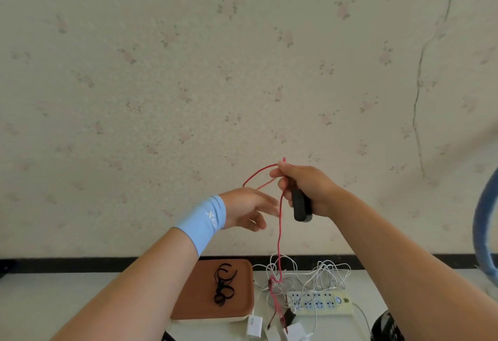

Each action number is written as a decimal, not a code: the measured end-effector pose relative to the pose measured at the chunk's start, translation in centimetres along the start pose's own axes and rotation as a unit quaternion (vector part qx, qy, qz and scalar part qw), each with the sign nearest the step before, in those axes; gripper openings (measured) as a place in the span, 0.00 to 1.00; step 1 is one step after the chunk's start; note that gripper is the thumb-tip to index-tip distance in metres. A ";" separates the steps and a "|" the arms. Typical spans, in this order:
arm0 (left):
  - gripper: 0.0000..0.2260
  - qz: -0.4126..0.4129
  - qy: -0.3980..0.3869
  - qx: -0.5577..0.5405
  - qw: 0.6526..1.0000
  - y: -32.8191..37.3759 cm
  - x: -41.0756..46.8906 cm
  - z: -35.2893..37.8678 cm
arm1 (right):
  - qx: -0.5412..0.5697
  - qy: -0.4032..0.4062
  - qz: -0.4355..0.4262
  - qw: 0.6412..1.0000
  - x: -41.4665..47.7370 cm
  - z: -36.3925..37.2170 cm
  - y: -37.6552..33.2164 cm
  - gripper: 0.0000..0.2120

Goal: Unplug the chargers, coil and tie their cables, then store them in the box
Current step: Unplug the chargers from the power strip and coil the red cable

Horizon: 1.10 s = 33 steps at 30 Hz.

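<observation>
One red cable [280, 233], one black charger [301, 207]

The white tabletop [48, 295] carries a box [194, 300] with a brown lid, a power strip [320, 303] beside it, tangled white cables [318, 273], white chargers [254, 326] and the lower end of a red cable [275, 300].

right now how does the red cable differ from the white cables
Colour: the red cable is red, the white cables are white. Pose: the red cable is lifted, gripped by the right hand together with a black charger, and hangs down to the table; the white cables lie tangled on the table by the power strip. Count: one red cable, several white cables. Both meet in the same heap.
</observation>
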<state>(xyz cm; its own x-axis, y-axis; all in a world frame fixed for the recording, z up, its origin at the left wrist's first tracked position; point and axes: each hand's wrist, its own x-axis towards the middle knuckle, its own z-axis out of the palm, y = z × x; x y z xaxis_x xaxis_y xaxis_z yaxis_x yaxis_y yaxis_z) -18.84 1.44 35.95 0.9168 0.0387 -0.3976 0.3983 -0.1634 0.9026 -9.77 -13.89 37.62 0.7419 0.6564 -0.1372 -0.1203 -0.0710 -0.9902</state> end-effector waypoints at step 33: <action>0.09 0.033 0.156 0.152 0.975 0.2 -0.6 -0.9 | -0.080 -0.049 0.049 0.994 -0.2 -0.3 1.4 0.11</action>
<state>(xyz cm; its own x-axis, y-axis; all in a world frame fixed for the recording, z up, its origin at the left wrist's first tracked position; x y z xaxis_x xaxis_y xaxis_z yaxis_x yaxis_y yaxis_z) -19.29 2.31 36.58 0.9231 0.3097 -0.2280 0.3549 -0.4579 0.8151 -9.89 -14.32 36.22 0.6632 0.7099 -0.2371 -0.0757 -0.2515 -0.9649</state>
